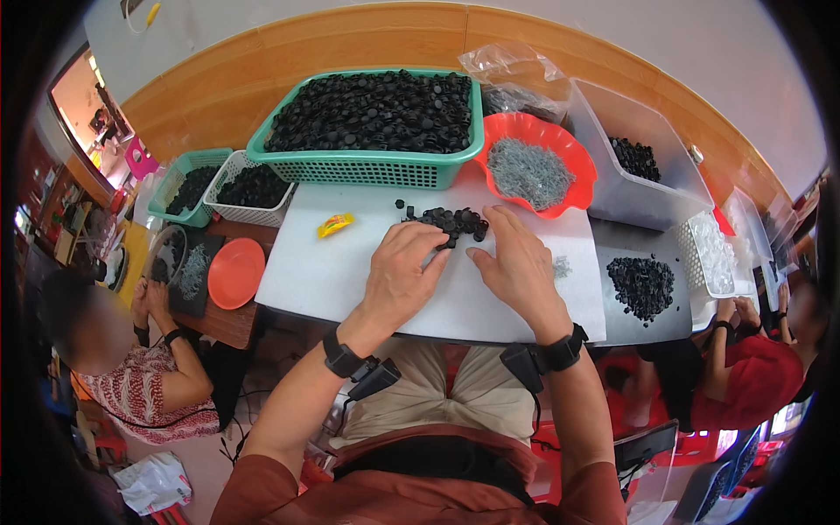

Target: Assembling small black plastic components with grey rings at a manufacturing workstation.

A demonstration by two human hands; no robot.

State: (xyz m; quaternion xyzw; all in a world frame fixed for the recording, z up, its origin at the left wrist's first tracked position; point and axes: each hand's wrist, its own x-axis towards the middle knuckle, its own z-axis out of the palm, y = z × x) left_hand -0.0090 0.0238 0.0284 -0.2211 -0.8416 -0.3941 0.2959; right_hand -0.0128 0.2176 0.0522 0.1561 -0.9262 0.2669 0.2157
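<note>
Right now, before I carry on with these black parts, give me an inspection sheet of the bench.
Surface: white board on a wooden table, mostly bare near its front edge.
Job's things: small pile of black round parts just beyond the fingers; green basket heaped with the same parts; red bowl of small grey metal pieces.
Clutter: yellow wrapper; clear bin with more black parts; orange plate.
Hands: left hand and right hand rest on the board by the pile; whether either holds a part cannot be told.
Cables: thin cord below the left wrist's band.
Surroundings: other people at work on both sides.
</note>
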